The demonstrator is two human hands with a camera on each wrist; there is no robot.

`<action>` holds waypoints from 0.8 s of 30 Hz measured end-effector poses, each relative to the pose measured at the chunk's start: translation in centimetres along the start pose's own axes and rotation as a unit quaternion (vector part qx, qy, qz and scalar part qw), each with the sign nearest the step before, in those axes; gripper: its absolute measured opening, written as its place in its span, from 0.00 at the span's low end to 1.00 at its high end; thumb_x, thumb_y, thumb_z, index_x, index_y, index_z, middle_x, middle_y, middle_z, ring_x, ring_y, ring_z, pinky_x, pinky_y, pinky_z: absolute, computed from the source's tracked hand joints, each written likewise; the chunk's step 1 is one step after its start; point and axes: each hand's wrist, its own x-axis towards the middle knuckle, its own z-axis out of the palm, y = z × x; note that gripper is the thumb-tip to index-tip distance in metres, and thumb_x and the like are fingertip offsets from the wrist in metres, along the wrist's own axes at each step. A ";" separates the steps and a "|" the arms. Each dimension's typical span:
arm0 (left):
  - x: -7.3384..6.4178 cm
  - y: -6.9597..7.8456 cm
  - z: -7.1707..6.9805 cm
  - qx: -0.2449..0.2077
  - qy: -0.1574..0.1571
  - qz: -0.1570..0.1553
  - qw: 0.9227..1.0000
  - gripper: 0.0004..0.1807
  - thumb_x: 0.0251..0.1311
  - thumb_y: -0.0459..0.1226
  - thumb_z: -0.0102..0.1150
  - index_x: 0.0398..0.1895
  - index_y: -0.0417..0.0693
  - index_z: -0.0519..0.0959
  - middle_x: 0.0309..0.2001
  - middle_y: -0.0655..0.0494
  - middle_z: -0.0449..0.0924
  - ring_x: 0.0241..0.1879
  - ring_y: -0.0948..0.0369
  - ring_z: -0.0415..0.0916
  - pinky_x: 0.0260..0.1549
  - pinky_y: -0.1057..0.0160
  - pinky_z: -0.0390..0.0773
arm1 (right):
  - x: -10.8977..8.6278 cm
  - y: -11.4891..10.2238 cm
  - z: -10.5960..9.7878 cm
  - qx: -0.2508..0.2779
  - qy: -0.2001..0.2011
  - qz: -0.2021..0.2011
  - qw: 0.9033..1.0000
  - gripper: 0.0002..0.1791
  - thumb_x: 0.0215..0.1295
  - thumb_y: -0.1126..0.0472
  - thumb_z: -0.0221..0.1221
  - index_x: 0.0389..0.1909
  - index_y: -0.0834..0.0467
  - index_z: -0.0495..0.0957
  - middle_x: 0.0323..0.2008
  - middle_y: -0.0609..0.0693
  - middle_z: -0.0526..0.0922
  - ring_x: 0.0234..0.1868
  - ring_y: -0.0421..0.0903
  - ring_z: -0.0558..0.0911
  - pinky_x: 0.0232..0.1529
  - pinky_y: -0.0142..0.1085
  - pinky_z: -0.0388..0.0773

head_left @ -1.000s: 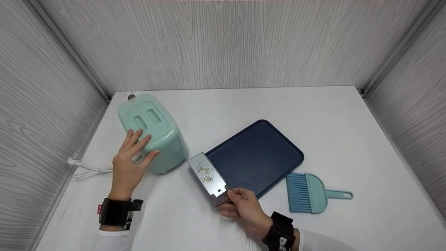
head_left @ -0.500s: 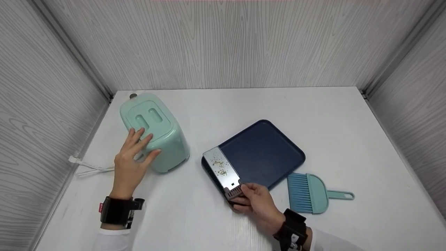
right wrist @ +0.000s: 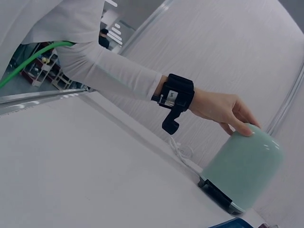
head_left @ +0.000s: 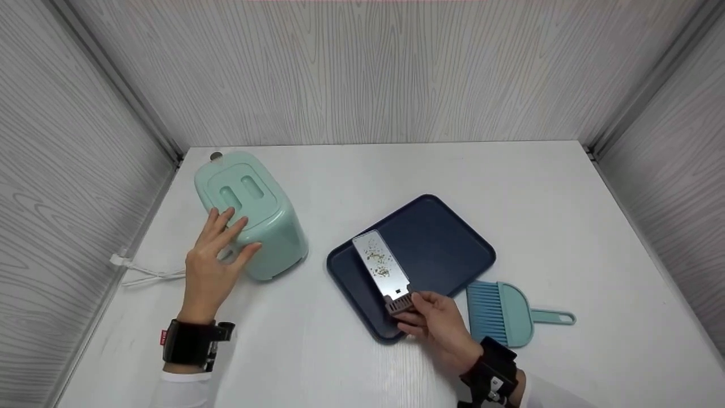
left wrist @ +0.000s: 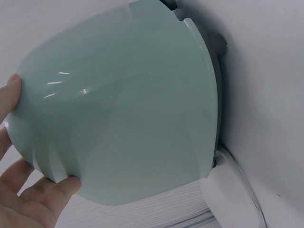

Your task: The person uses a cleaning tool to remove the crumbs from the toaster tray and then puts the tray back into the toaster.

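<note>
Pinched by the fingers of the right hand (head_left: 444,328), the metal crumb tray (head_left: 385,276) had moved inward over the navy tray (head_left: 447,243) beneath them, bringing its crumbs (head_left: 378,260) inside the rim, while left-hand (head_left: 210,275) fingers gripped the toaster (head_left: 274,241).

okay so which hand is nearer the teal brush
Right. The right hand is just left of the brush, holding the metal tray; the left hand is much farther left, holding the toaster.

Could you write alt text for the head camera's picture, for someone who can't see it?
A person's right hand holds a narrow metal tray strewn with brownish crumbs over a dark blue tray, while the left hand grips a mint-green toaster. A blue-green brush lies to the right on the white table.
</note>
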 end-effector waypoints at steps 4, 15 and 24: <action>0.0 0.0 0.0 -0.001 -0.001 0.001 1.000 0.31 0.54 0.36 0.80 0.63 0.43 0.84 0.73 0.40 0.75 0.79 0.37 0.61 0.73 0.31 0.68 | -0.1 -0.3 -0.6 0.000 0.007 -0.003 1.000 0.22 0.85 0.61 0.48 0.68 0.72 0.64 0.45 0.54 0.85 0.42 0.43 0.92 0.52 0.36 0.90; -0.2 -0.2 0.4 -0.022 0.004 -0.001 1.000 0.34 0.55 0.34 0.80 0.67 0.42 0.81 0.77 0.40 0.69 0.81 0.38 0.58 0.73 0.34 0.68 | 0.2 -0.8 -2.4 0.032 0.048 -0.002 0.998 0.22 0.85 0.62 0.49 0.69 0.71 0.64 0.44 0.55 0.86 0.41 0.45 0.91 0.53 0.37 0.90; -1.2 1.4 1.6 -0.045 0.059 0.030 0.997 0.33 0.53 0.29 0.80 0.65 0.39 0.82 0.78 0.33 0.65 0.83 0.35 0.52 0.78 0.35 0.62 | 0.4 -1.3 -3.3 0.052 0.045 -0.006 0.998 0.19 0.85 0.61 0.49 0.67 0.68 0.64 0.42 0.51 0.86 0.41 0.42 0.90 0.55 0.35 0.89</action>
